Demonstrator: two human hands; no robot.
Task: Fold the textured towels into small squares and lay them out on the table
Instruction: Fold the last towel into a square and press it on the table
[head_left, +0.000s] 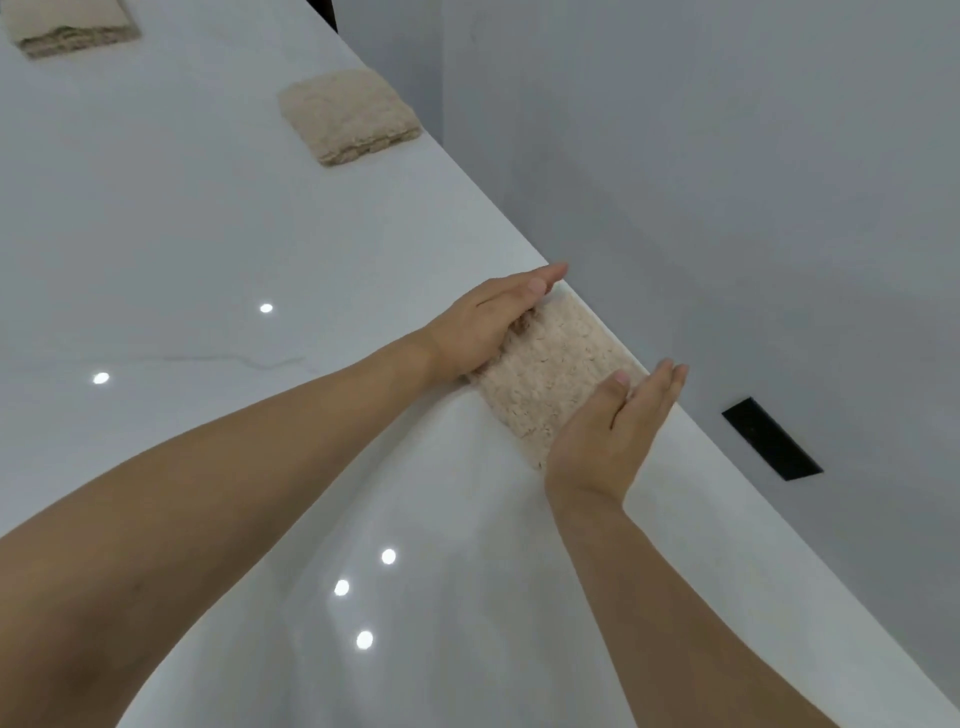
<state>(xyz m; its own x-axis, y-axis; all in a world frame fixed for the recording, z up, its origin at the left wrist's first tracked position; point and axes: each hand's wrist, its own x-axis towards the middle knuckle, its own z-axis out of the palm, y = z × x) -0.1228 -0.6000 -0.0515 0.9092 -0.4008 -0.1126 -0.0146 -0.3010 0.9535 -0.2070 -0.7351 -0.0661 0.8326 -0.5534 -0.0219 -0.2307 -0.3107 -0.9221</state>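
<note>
While my two hands frame it, the folded beige towel (550, 374) lies flat at the far edge of the white counter (208, 234). My left hand (485, 325) rests along its left side, fingers straight and together, touching the cloth. My right hand (618, 421) stands on edge against the towel's right side, fingers straight, nothing gripped. Farther along the same edge I see a second folded towel (349, 117) lying flat, well apart from the first. A third folded towel (70, 26) sits at the top left corner, partly cut off. Ceiling lights reflect as bright spots on the counter.
</note>
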